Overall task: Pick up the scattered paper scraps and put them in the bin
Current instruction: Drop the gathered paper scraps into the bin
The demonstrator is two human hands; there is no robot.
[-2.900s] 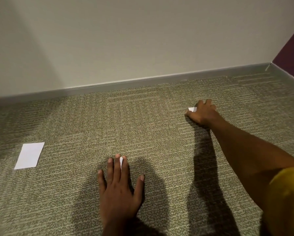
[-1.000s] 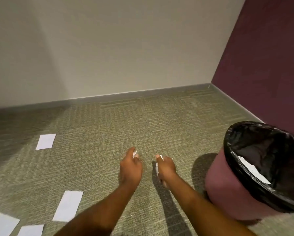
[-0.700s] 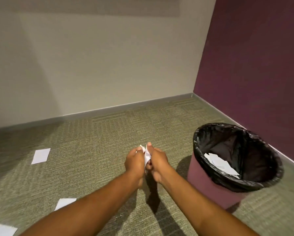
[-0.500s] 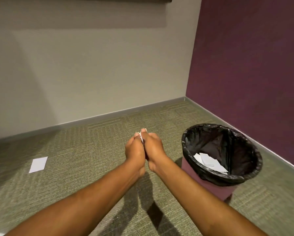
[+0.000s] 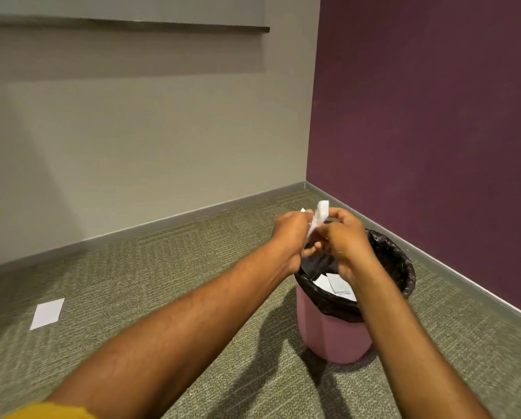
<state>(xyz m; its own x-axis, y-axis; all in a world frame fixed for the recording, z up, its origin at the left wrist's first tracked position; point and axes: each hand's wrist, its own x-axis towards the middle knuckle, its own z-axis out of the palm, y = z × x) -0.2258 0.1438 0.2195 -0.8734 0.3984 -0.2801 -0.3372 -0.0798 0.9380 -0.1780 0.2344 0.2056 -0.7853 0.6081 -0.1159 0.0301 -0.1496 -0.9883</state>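
**A Corner Where 2 Walls Meet**

We look into the corner of a room where 2 walls meet. The beige wall (image 5: 138, 140) on the left is plain and pale. The purple wall (image 5: 434, 116) on the right is deep in tone, with a faintly mottled finish. High on the beige wall a dark, narrow ledge (image 5: 132, 24) runs level and ends short of the corner, with a band of shade beneath it. A grey baseboard (image 5: 168, 223) follows the foot of both walls. The carpet (image 5: 150, 273) is olive and cream, woven in short streaks set in square tiles. Soft dark shadows (image 5: 271, 334) lie across it, and the floor at the far left is dimmer.
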